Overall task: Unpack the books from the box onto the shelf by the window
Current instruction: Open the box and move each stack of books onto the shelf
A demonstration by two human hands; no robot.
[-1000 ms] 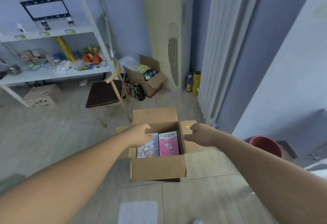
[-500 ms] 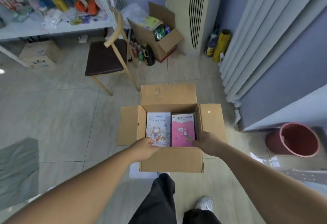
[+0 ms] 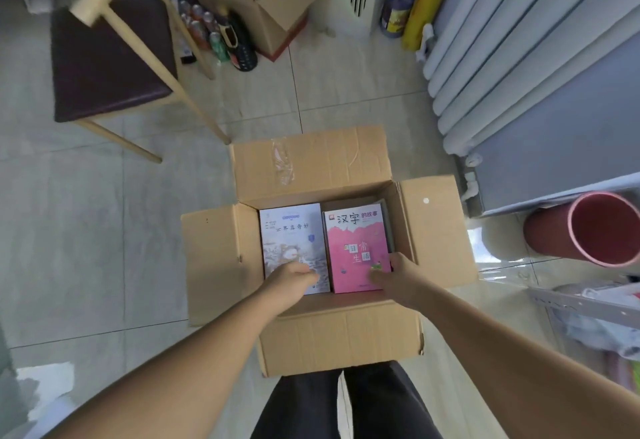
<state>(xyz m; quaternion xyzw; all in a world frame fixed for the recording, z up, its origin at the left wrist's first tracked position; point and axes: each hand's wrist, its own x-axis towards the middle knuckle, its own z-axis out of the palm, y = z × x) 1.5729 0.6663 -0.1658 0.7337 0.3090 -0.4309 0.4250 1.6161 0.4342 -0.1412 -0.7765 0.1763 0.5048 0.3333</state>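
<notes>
Two books lie flat, side by side, in the box (image 3: pixel 343 338), which stands on the floor (image 3: pixel 104 230) with its four flaps folded out. The white book (image 3: pixel 294 230) is on the left and the pink book (image 3: pixel 356 241) on the right, their long edges almost touching. A grey edge of something more shows under the pink book's right side.

The left hand (image 3: pixel 294 281) reaches in over the near wall and sits on the near end of the white book. Its fingers (image 3: pixel 310 270) are curled down onto the cover; I cannot tell whether they grasp it or only rest there. The right hand (image 3: pixel 394 276) is at the near right corner of the pink book. Its thumb lies on the cover and its fingers (image 3: pixel 400 260) go down along the book's right edge, so it grips that corner. Both books are flat inside the box.

Dark trousers (image 3: pixel 339 404) show just near the box. To the right, on the floor, stands a red bucket (image 3: pixel 581 230), with a grey metal rack (image 3: pixel 588 301) nearer. A pale curtain (image 3: pixel 502 40) hangs at far right, with a yellow roll (image 3: pixel 422 2) beside it. At far centre stands a second carton (image 3: pixel 277 12) holding cans, with bottles (image 3: pixel 214 33) on the floor to its left. A wooden chair (image 3: pixel 110 57) with a dark seat stands at far left.
</notes>
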